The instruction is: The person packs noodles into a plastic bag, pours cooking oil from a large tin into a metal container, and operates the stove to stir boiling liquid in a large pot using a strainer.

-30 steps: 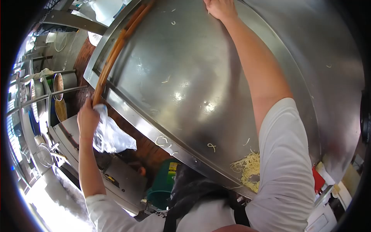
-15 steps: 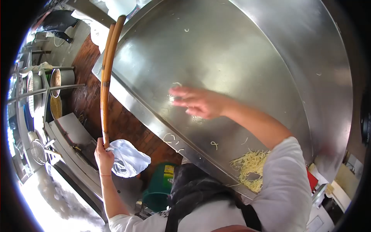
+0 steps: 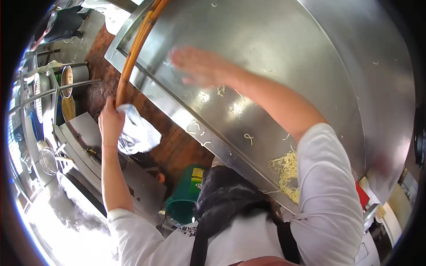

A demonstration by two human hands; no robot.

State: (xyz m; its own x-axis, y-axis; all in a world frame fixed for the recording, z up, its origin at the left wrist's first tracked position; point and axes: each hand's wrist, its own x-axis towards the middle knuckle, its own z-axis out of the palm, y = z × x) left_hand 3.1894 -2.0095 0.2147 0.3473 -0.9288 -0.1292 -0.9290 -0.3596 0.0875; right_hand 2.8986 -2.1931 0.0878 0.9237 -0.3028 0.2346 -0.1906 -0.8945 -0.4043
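Note:
My left hand (image 3: 111, 122) is closed around the lower end of long wooden sticks (image 3: 133, 55), at least two side by side, which rise past the top edge of the view. A clear plastic bag (image 3: 138, 132) hangs beside that hand; whether the fingers also pinch it is hidden. Over the steel worktop (image 3: 301, 97) my right hand (image 3: 195, 66) is smeared by motion, its fingers stretched out and nothing in them. Loose noodle strands (image 3: 249, 138) lie scattered on the metal. A heap of yellow noodles (image 3: 284, 170) sits by my right upper arm, which partly covers it.
A green bucket (image 3: 184, 199) stands on the brick floor (image 3: 173, 146) below the worktop's raised edge. To the left are a wire strainer (image 3: 48, 160) and a rack with pots (image 3: 67, 108). Another person in dark clothing (image 3: 66, 22) is at the far upper left.
My right hand has swept forward and left over the worktop. My left hand has moved up and left in the view, with the sticks and bag; the sticks now lean further right.

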